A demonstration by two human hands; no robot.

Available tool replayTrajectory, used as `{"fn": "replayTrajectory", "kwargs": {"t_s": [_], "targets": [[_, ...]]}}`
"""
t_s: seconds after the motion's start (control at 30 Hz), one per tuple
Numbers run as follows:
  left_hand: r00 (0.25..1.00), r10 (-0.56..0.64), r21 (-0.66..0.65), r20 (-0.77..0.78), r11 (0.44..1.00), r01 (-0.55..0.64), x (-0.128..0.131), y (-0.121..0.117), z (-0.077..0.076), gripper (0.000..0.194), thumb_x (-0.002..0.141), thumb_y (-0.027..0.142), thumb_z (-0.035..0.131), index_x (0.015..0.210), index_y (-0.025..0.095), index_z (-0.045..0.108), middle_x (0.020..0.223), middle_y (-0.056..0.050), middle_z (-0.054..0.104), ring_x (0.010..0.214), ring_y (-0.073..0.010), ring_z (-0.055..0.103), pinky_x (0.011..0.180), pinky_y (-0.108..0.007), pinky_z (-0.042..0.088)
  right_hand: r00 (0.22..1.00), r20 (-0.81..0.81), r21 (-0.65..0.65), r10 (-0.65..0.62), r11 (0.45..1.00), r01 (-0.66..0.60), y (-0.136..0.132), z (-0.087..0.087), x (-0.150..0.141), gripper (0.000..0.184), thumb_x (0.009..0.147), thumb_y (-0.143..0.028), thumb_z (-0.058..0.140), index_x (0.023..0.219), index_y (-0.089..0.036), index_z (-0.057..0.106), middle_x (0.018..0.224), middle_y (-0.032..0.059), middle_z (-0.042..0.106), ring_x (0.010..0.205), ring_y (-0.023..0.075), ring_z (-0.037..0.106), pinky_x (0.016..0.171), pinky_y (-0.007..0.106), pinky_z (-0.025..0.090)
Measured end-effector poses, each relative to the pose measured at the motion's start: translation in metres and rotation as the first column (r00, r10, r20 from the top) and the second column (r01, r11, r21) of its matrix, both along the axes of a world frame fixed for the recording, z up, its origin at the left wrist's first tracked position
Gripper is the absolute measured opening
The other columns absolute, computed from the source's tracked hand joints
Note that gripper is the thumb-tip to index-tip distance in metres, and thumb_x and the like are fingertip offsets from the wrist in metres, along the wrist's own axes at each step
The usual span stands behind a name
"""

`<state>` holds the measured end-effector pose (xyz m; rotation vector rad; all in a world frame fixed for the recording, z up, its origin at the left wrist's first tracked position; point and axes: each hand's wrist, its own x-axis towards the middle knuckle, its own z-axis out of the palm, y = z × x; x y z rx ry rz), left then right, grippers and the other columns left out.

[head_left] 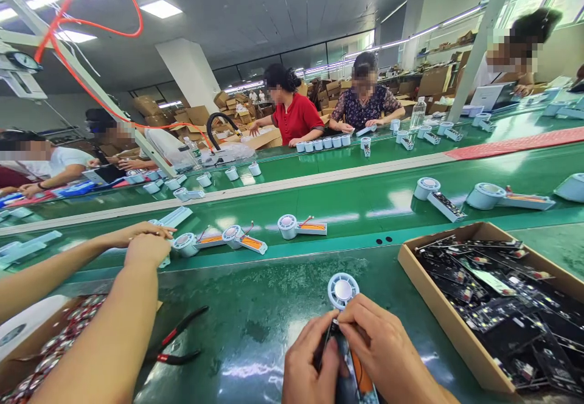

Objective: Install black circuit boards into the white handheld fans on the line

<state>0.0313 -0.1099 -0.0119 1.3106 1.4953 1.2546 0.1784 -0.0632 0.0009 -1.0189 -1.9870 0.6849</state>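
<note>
While the left hand (314,355) gripped a black board (345,386), the right hand (381,337) pinched its top end, on a bit too small to make out. One blue gadget (343,290) was with the board at the two hands, over the near part of the bench (255,337), its round head poking out past the fingertips. The step looked like joining the board to the gadget. The next move seemed to call for a steady grip and a small, soft push. On the green belt (365,209), three more gadgets (287,226) sat ahead, and two stood whole farther right. Another person's two hands (148,247) reached in at the left. The bench also had one box (438,305) of boards, too many to count, and one pair of pliers (179,359).
</note>
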Motion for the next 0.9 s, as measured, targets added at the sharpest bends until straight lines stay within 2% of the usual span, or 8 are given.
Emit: {"fn": "replayTrajectory", "kwargs": {"t_s": [0.07, 0.13, 0.27, 0.43, 0.63, 0.73, 0.83, 0.9], "targets": [[0.976, 0.018, -0.135, 0.217, 0.991, 0.012, -0.002, 0.003, 0.005, 0.035, 0.087, 0.039, 0.065, 0.114, 0.019, 0.075, 0.059, -0.002, 0.070, 0.041, -0.0090, 0.051, 0.044, -0.019, 0.040, 1.000, -0.030, -0.017, 0.006, 1.000, -0.006, 0.001, 0.005, 0.009, 0.023, 0.100, -0.013, 0.041, 0.093, -0.023, 0.061, 0.090, 0.0020, 0.062, 0.079, 0.0147, 0.063, 0.072, 0.024, 0.049], [0.921, 0.067, -0.196, 0.383, 0.980, 0.010, -0.002, 0.007, 0.008, 0.036, 0.082, 0.038, 0.071, 0.110, 0.015, 0.076, 0.061, -0.002, 0.071, 0.044, -0.0082, 0.053, 0.048, -0.018, 0.042, 1.000, -0.024, -0.019, -0.006, 1.000, 0.006, -0.001, 0.004, 0.021, 0.024, 0.102, -0.014, 0.040, 0.099, -0.024, 0.062, 0.095, 0.0030, 0.062, 0.086, 0.0154, 0.064, 0.077, 0.025, 0.050], [0.819, 0.145, -0.291, 0.555, 0.956, 0.027, -0.001, 0.010, 0.006, 0.037, 0.074, 0.032, 0.078, 0.106, 0.014, 0.077, 0.068, -0.006, 0.074, 0.054, -0.0119, 0.062, 0.056, -0.020, 0.049, 0.988, 0.134, 0.023, 0.080, 0.996, -0.083, -0.014, -0.013, 0.038, 0.022, 0.100, -0.015, 0.046, 0.100, -0.025, 0.066, 0.089, 0.0026, 0.059, 0.079, 0.0159, 0.062, 0.070, 0.025, 0.051], [0.779, 0.210, -0.335, 0.590, 0.942, 0.001, -0.001, 0.009, -0.002, 0.044, 0.065, 0.037, 0.085, 0.104, 0.015, 0.079, 0.090, -0.012, 0.079, 0.071, -0.0201, 0.071, 0.064, -0.028, 0.058, 0.979, 0.184, 0.119, 0.087, 0.987, -0.110, -0.024, -0.029, 0.026, 0.033, 0.097, -0.011, 0.049, 0.122, -0.027, 0.065, 0.091, 0.0052, 0.059, 0.078, 0.0181, 0.060, 0.066, 0.028, 0.052], [0.734, 0.226, -0.357, 0.640, 0.934, 0.024, -0.008, 0.010, -0.001, 0.044, 0.063, 0.033, 0.090, 0.101, 0.015, 0.079, 0.092, -0.011, 0.079, 0.069, -0.0180, 0.072, 0.062, -0.028, 0.061, 0.995, 0.071, -0.001, 0.064, 0.998, -0.064, -0.016, -0.014, 0.017, 0.021, 0.097, -0.016, 0.052, 0.085, -0.024, 0.068, 0.085, 0.0026, 0.060, 0.073, 0.0156, 0.061, 0.063, 0.024, 0.052], [0.726, 0.200, -0.349, 0.658, 0.935, 0.059, -0.011, 0.012, 0.002, 0.042, 0.064, 0.031, 0.091, 0.100, 0.015, 0.079, 0.094, -0.010, 0.079, 0.071, -0.0180, 0.072, 0.063, -0.029, 0.062, 0.996, -0.018, -0.014, 0.084, 0.996, -0.084, -0.014, -0.007, 0.021, 0.022, 0.099, -0.016, 0.047, 0.085, -0.024, 0.063, 0.089, 0.0028, 0.062, 0.079, 0.0156, 0.063, 0.071, 0.024, 0.055], [0.770, 0.147, -0.315, 0.621, 0.946, 0.073, -0.011, 0.010, 0.001, 0.045, 0.067, 0.037, 0.089, 0.104, 0.015, 0.077, 0.081, -0.008, 0.078, 0.059, -0.0150, 0.069, 0.058, -0.026, 0.060, 0.996, -0.085, -0.041, 0.012, 0.999, -0.015, -0.013, -0.011, 0.022, 0.020, 0.100, -0.019, 0.043, 0.090, -0.023, 0.060, 0.089, 0.0027, 0.063, 0.077, 0.0154, 0.063, 0.070, 0.025, 0.054], [0.857, 0.121, -0.258, 0.501, 0.966, 0.014, -0.008, 0.006, -0.002, 0.047, 0.073, 0.046, 0.083, 0.109, 0.017, 0.075, 0.068, -0.003, 0.075, 0.047, -0.0114, 0.064, 0.049, -0.021, 0.055, 0.985, -0.142, -0.133, -0.094, 0.988, 0.075, -0.012, -0.017, 0.018, 0.017, 0.101, -0.024, 0.044, 0.093, -0.023, 0.059, 0.078, -0.0004, 0.063, 0.065, 0.0140, 0.061, 0.061, 0.022, 0.051]]}}
